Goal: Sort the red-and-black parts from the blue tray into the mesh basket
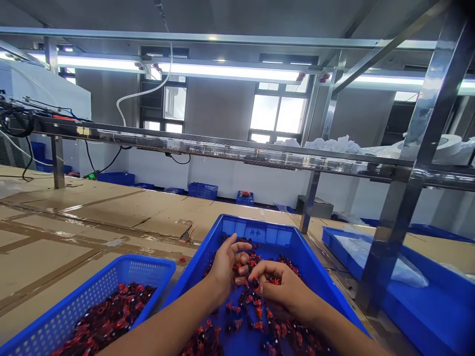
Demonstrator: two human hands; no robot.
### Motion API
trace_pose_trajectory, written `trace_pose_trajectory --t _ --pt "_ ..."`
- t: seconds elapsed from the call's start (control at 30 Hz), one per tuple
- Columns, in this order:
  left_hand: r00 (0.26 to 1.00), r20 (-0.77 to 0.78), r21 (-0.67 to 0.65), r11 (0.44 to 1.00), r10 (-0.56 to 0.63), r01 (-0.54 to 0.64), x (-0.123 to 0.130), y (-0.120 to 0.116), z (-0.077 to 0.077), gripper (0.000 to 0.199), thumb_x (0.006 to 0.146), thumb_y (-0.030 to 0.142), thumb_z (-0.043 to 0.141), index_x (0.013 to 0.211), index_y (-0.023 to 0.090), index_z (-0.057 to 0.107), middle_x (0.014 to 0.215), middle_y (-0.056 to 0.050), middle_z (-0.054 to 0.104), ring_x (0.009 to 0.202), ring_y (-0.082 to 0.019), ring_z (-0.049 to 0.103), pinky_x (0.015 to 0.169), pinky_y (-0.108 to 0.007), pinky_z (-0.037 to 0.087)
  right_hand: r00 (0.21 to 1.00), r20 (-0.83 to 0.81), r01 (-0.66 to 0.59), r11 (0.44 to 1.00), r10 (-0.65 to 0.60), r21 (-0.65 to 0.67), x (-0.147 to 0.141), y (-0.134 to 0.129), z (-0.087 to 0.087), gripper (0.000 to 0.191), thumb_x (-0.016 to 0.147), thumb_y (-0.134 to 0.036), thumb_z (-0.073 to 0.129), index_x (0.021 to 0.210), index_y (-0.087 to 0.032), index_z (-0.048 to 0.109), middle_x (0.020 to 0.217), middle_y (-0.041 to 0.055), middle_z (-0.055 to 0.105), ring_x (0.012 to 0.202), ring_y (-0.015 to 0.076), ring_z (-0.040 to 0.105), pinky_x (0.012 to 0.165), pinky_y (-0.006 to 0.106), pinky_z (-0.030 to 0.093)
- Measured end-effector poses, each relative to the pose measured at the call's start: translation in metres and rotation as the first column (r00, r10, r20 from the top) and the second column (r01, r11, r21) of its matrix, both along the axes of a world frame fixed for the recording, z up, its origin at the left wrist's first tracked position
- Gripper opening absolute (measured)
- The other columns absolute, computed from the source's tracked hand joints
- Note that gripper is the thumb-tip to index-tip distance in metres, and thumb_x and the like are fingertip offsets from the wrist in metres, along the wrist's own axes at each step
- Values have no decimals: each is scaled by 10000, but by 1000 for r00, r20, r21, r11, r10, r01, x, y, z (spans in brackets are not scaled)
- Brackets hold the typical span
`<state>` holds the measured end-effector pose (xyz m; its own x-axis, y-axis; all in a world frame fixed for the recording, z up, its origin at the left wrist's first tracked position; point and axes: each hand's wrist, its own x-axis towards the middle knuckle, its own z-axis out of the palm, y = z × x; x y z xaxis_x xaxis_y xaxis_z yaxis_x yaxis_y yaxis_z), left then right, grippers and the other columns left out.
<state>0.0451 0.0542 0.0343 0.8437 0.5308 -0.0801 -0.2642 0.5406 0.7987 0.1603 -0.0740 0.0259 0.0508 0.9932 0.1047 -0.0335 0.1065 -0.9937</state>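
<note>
A deep blue tray (237, 228) lies before me, with many small shiny red-and-black pieces (260, 324) scattered over its floor; their exact kind is hard to tell. My left hand (227, 264) hovers over the tray, palm turned inward, fingers loosely curled and apart, with no piece plainly in it. Close beside it, my right hand (280, 289) pinches a small dark red piece (255, 284) between thumb and forefinger. To the left stands a blue perforated basket (163, 269) holding a heap of similar pieces (115, 311).
Cardboard joined with brown tape covers the table (148, 212). At right, a metal post (393, 237) rises beside a blue tray (419, 291) with clear plastic bags (386, 257). A metal shelf rail (222, 146) crosses ahead. Blue crates (203, 191) stand beyond the table.
</note>
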Motion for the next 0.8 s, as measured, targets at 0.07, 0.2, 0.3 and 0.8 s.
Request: trace_pose_trajectory --t 0.07,0.2,0.3,0.8 --pt "1000 -9 21 1000 -3 3 1 -1 -2 450 854 590 424 912 165 558 575 48 417 403 -73 330 366 -188 199 995 -96 -41 999 40 -16 2 0 -1 172 763 -228 702 901 -193 608 516 -120 405 317 10 226 282 141 170" --pt "1000 -2 37 999 -6 6 2 -2 -4 466 858 578 404 897 145 572 562 31 438 422 -93 366 400 -210 259 933 -337 -153 987 126 -56 7 -2 5 192 734 -277 638 894 -180 591 612 -58 512 345 35 335 249 137 181" --pt "999 17 22 999 38 -38 3 -4 -4 421 845 500 435 906 114 595 608 -5 487 479 -117 433 440 -233 338 930 -364 -111 984 54 -138 6 -1 7 246 763 -375 599 885 -161 592 781 7 586 394 46 434 244 138 150" --pt "994 55 19 995 99 -100 10 -7 -5 542 592 -92 452 1081 95 593 990 -132 639 913 -196 650 810 -299 510 917 306 294 952 -255 -88 -6 25 -28 434 795 -600 564 625 -213 468 428 -90 390 305 77 329 325 210 235"
